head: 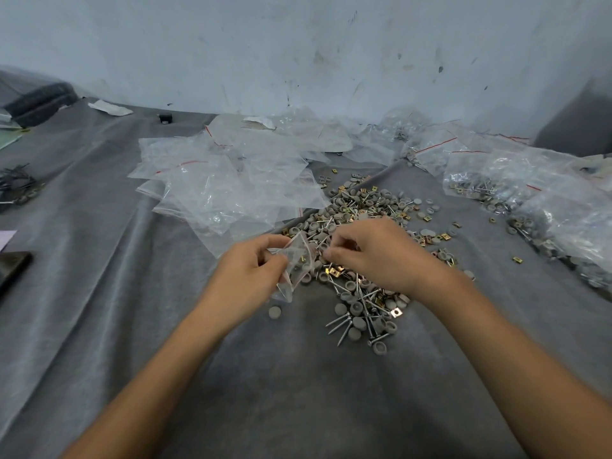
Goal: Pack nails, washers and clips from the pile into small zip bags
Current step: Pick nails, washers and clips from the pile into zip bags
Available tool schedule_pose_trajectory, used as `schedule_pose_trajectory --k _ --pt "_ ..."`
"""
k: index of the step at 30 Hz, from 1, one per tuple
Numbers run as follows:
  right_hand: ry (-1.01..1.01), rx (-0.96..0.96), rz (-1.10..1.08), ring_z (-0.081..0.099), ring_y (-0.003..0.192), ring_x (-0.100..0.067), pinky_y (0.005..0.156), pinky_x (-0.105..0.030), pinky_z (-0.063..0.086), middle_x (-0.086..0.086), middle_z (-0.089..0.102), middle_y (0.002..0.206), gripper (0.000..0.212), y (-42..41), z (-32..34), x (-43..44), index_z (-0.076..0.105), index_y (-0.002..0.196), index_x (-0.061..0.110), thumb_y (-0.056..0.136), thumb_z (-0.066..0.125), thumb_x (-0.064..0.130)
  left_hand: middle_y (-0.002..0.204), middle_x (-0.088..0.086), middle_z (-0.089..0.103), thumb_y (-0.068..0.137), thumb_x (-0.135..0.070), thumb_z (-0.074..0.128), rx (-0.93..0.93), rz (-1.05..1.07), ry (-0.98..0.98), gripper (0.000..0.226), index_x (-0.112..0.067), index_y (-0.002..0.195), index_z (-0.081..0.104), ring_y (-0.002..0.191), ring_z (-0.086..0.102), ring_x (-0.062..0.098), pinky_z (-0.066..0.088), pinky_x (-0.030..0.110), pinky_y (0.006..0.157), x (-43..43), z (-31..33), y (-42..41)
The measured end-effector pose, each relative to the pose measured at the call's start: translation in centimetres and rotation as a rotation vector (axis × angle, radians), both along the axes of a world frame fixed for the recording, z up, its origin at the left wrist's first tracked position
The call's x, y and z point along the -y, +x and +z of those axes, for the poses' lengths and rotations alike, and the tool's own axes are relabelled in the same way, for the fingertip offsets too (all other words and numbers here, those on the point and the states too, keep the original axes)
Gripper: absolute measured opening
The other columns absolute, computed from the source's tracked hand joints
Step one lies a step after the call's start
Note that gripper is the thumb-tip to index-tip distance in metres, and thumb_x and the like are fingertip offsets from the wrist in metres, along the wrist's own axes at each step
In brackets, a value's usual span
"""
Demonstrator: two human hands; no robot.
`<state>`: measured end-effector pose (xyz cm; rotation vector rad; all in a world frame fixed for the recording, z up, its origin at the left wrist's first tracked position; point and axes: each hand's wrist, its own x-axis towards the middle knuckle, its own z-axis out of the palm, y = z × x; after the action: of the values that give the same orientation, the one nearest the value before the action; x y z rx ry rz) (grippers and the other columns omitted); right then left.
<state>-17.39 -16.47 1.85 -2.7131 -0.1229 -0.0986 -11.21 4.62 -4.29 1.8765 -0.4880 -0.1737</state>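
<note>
Your left hand [251, 263]: closed round one small zip bag [294, 260], thumb and fingers pinching it near the mouth, which faces the pile. Your right hand [374, 256]: fingers curled down at the bag's mouth, over the pile; whether they pinch a piece cannot be told. Bag: thin clear film, very light and limp, likely slick; hold it by the stiffer zip strip so the mouth stays spread, since the body will fold shut under any load. Pile [364, 207]: directly beneath and beyond your right hand, spread loosely on the grey-clothed tabletop [298, 392]. Contents: nails [341, 323], thin, rigid and pointed, best taken by the shank and fed in head first so the tips do not pierce the film; washers [356, 306], grey round caps, light and probably apt to roll; clips [336, 272], small brass-coloured squares, flat and hard to lift off cloth, so slide or pinch them by an edge. One stray washer [274, 312] lies just below the bag. Empty bags [212, 190]: a loose overlapping heap behind your left hand. Filled bags [516, 180]: stacked along the right edge, well apart.
</note>
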Motion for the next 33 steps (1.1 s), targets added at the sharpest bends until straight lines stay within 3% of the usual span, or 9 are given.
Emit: schedule_pose_trajectory --k 3,5,8,13,16,21,26,30,33 --pt "-0.265 -0.121 -0.007 0.062 0.084 -0.012 0.072 -0.031 0.051 0.010 0.068 0.090 0.021 0.1 -1.2 0.4 0.072 0.095 0.025 0.096 0.064 0.045 0.066 -0.007 0.071 0.083 -0.035 0.053 -0.004 -0.009 0.007 0.034 -0.065 0.094 0.064 0.054 0.060 0.002 0.051 0.036 0.054 0.2 -0.2 0.2" --pt "-0.369 -0.147 -0.020 0.061 0.087 -0.016 0.074 -0.036 0.052 0.007 0.066 0.092 0.028 0.1 -2.3 0.2 0.070 0.094 0.024 0.095 0.062 0.051 0.066 -0.005 0.071 0.083 -0.036 0.053 -0.011 -0.009 0.010 0.031 -0.062 0.096 0.065 0.053 0.059 0.004 0.051 0.040 0.055 0.3 -0.5 0.3" --pt "-0.441 -0.134 -0.033 0.057 0.089 -0.019 0.068 -0.035 0.046 0.004 0.059 0.094 0.032 0.0 -3.5 -0.3 0.064 0.091 0.023 0.094 0.060 0.054 0.065 -0.005 0.070 0.083 -0.038 0.054 -0.012 -0.003 0.018 0.026 -0.055 0.100 0.067 0.053 0.059 0.005 0.052 0.042 0.056 0.2 -0.9 0.5" --pt "-0.462 -0.134 -0.011 0.057 0.088 -0.023 0.067 -0.037 0.049 -0.001 0.059 0.094 0.021 0.2 -3.9 -0.5 0.062 0.092 0.015 0.093 0.056 0.036 0.066 -0.005 0.070 0.083 -0.039 0.053 -0.015 -0.013 0.022 0.027 -0.057 0.098 0.066 0.054 0.058 0.005 0.051 0.040 0.055 0.1 -0.8 0.4" --pt "-0.413 -0.149 -0.028 0.050 0.084 -0.021 0.066 -0.035 0.041 0.001 0.051 0.091 0.021 0.0 -3.7 -0.4 0.055 0.088 0.016 0.094 0.053 0.036 0.065 -0.005 0.071 0.083 -0.036 0.053 -0.014 -0.010 0.022 0.025 -0.049 0.100 0.066 0.054 0.059 0.004 0.052 0.039 0.056 0.1 -0.6 0.3" --pt "-0.213 -0.008 -0.118 0.054 0.080 -0.016 0.074 -0.042 0.051 0.006 0.056 0.088 0.017 -0.4 -1.8 -0.2 0.053 0.089 0.022 0.099 0.050 0.035 0.065 -0.007 0.071 0.083 -0.035 0.054 -0.004 -0.011 0.022 0.023 -0.048 0.098 0.065 0.053 0.058 0.004 0.053 0.041 0.057 0.2 -0.4 0.2" --pt "0.178 0.094 -0.146 0.061 0.068 -0.003 0.060 -0.021 0.047 0.011 0.067 0.071 0.014 -0.5 0.6 -1.3 0.066 0.080 0.026 0.091 0.065 0.034 0.063 -0.008 0.070 0.085 -0.032 0.053 0.004 -0.012 0.038 0.025 -0.046 0.101 0.066 0.052 0.058 0.002 0.054 0.040 0.057 0.2 -0.3 0.1" --pt "0.169 0.061 -0.071 0.063 0.069 0.003 0.058 -0.011 0.044 0.014 0.069 0.069 0.011 -0.6 1.1 -2.8 0.071 0.079 0.025 0.088 0.071 0.032 0.061 -0.005 0.070 0.081 -0.031 0.053 0.004 -0.007 0.030 0.025 -0.044 0.098 0.067 0.052 0.058 0.007 0.053 0.043 0.056 0.4 -0.1 -0.1" --pt "0.068 0.068 -0.053 0.064 0.073 0.000 0.072 -0.022 0.051 0.013 0.071 0.072 0.010 -0.4 0.9 -3.5 0.074 0.080 0.022 0.088 0.070 0.027 0.060 -0.006 0.069 0.083 -0.030 0.054 0.001 -0.001 0.014 0.024 -0.042 0.098 0.067 0.051 0.058 0.004 0.052 0.039 0.056 0.4 -0.2 -0.1"
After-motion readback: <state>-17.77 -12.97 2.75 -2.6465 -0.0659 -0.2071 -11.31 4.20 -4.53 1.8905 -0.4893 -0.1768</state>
